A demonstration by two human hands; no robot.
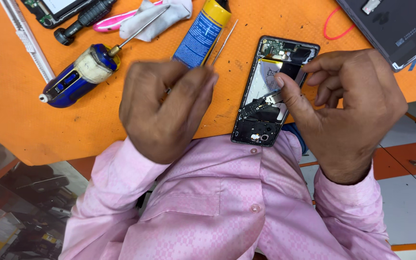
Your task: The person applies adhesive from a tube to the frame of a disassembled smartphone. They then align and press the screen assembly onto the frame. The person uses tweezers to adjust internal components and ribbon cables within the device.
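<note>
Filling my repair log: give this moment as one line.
left hand: pinches thin metal tool | right hand: thumb on opened phone | surface: orange mat
</note>
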